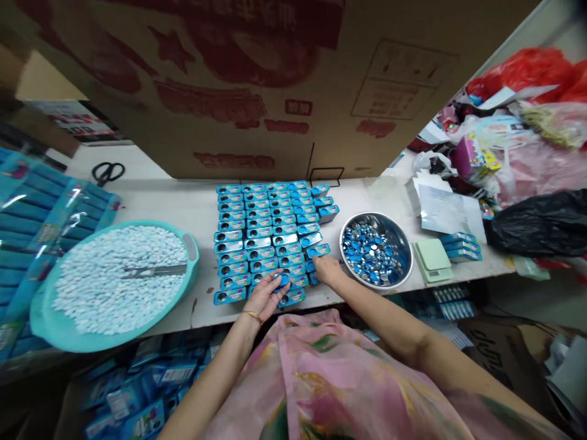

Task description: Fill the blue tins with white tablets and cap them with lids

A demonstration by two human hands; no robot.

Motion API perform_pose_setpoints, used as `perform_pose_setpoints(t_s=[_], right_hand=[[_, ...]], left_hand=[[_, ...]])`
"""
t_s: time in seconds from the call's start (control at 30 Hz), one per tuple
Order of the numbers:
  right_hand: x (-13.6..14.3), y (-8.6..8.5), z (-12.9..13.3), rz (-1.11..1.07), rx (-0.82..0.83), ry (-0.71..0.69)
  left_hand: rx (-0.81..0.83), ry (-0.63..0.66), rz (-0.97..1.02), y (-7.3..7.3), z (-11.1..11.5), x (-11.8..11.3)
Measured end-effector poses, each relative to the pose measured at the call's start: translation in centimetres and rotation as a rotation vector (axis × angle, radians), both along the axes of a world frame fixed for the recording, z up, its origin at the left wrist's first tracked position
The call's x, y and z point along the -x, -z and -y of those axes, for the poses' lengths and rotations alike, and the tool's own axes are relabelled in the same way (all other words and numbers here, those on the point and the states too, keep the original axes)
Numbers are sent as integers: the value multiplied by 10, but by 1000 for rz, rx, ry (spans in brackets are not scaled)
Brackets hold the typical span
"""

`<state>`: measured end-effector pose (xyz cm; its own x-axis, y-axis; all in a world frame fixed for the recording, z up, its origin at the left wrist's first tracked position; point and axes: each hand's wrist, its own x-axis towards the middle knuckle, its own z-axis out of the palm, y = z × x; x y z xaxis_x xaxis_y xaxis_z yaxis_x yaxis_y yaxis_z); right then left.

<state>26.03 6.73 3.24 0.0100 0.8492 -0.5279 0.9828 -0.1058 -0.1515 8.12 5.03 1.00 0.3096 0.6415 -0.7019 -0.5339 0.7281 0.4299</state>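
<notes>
Rows of small blue tins (259, 240) stand close together on the white table, most with a round dark hole in the top. My left hand (262, 296), a gold bangle on its wrist, is over the near rows with its fingers curled round blue round caps (283, 280). At the right edge of the rows, the fingers of my right hand (327, 269) are pressed together against the tins, beside a slightly turned tin (318, 250). Whatever lies under those fingertips is hidden. A steel bowl (343, 256) of loose blue and silver caps (373, 250) stands right of that hand.
Left is a turquoise basin (192, 260) of pale tablets with a metal scoop (158, 271). Black scissors (108, 173) lie behind it. A big carton (275, 131) blocks the back. A green scale (433, 260), stacked tins (461, 246) and bags (539, 223) occupy the right.
</notes>
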Motion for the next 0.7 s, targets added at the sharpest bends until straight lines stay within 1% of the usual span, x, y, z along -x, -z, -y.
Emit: perform_pose_setpoints(t_s=[0.03, 0.1, 0.17, 0.23, 0.3, 0.37, 0.43, 0.57, 0.7], right_hand=[[4, -4, 3, -30, -33, -19], [15, -7, 6, -178, -127, -95], [29, -6, 6, -373, -216, -162], [40, 0, 7, -486, -229, -155], [46, 7, 9, -481, -170, -108], [48, 13, 14, -461, -110, -105], [49, 17, 21, -436, -74, -141], [60, 20, 33, -325, -27, -226], [76, 17, 36, -168, 15, -298]], left_hand=[[-10, 3, -8, 0, 0, 0], [-39, -6, -15, 2, 1, 0], [-64, -33, -13, 3, 4, -1], [-64, -56, -26, 4, 8, 0], [-43, -67, -56, 5, 14, 6], [-21, -78, -84, 6, 20, 17], [-10, -120, -102, 6, 26, 33], [11, -252, -152, 7, 37, 60], [26, -264, -156, 6, 45, 71]])
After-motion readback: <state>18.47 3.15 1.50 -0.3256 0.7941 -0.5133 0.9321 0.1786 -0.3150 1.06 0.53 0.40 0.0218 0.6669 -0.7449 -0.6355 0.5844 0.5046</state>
